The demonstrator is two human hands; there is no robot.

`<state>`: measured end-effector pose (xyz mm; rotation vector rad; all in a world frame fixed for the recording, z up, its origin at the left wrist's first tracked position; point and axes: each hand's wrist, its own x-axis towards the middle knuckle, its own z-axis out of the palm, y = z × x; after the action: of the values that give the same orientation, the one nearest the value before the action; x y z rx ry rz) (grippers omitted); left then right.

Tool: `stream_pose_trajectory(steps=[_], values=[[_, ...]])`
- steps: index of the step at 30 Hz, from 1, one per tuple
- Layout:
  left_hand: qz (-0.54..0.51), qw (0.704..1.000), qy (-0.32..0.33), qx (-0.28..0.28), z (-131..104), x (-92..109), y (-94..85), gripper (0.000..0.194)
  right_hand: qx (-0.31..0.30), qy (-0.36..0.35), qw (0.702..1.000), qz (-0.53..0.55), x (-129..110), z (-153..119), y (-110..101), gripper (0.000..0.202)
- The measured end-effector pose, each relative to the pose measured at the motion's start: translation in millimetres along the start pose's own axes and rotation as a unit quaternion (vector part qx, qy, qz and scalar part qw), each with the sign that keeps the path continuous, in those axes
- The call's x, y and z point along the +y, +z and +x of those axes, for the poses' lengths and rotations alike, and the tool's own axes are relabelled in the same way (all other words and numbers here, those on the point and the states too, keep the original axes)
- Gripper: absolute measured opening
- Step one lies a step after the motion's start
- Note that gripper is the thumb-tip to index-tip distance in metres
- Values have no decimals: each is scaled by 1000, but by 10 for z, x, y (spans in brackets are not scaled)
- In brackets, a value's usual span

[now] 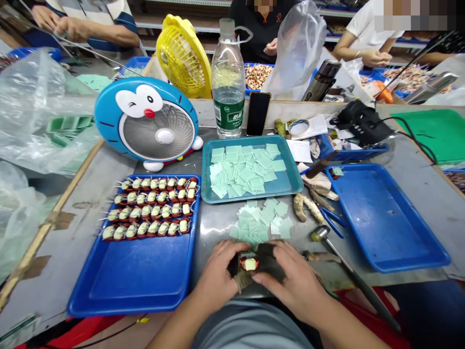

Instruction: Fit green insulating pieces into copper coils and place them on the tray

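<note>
Near the table's front edge, a small copper-wound coil (249, 264) with a pale yellow middle sits between my hands, beside dark block-like pieces (268, 258). My left hand (220, 272) curls in from the left, its fingertips at the coil's top edge and its thumb lower down. From the other side my right hand (296, 276) closes in, thumb tip by the coil and fingers over the dark piece. Exact contact under the fingers is partly hidden. Just beyond them lies a loose pile of pale green square sheets (259, 220).
A blue tray (138, 276) at left holds rows of similar coils. Behind the pile is a teal tray (294, 186) of green squares. Another blue tray (392, 218), a hammer (348, 266) and pliers (331, 220) lie right. A fan (165, 135), bottle (228, 87) and phone (258, 114) stand behind.
</note>
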<state>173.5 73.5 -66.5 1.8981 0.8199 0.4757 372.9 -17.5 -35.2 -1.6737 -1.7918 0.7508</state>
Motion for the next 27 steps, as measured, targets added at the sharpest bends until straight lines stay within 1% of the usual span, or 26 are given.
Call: stream_pose_trajectory(steps=[2,7,10,12,14,16,17,19,20,21,22,24,26,27], values=[[4,1000,0,-4,3,0,-4,39,-16,-13,1000,11,-16,31,-22,31],[2,1000,-3,-23,2,-12,1,26,-45,-84,995,-17,-24,149,-40,9],[0,1000,-4,-22,4,-14,9,24,-54,-116,991,-29,5,200,-18,7],[1,1000,-1,-23,8,6,3,23,-56,-122,990,-29,20,218,-4,8],[1,1000,8,-20,8,53,-20,26,-53,-115,992,-17,27,217,-4,9],[-5,1000,11,-14,-8,124,-60,23,-39,-91,995,17,28,185,-25,9],[-11,1000,7,-9,-22,164,-85,20,-23,-69,996,44,25,154,-40,14],[-30,999,-17,-2,-51,237,-134,16,19,-11,993,113,7,74,-67,36],[-44,998,-33,7,-61,265,-153,18,33,17,987,158,-11,33,-70,49],[-63,997,-45,9,-63,289,-164,20,36,39,976,213,-35,-2,-62,56],[-84,995,-50,10,-57,309,-167,23,27,49,960,274,-65,-28,-43,58],[-144,988,-56,19,-18,355,-141,28,15,44,915,401,-134,-41,21,54],[-216,973,-76,41,40,423,-79,31,55,31,877,477,-204,-23,98,53],[-246,963,-91,51,69,465,-39,33,76,28,865,496,-235,-14,134,54]])
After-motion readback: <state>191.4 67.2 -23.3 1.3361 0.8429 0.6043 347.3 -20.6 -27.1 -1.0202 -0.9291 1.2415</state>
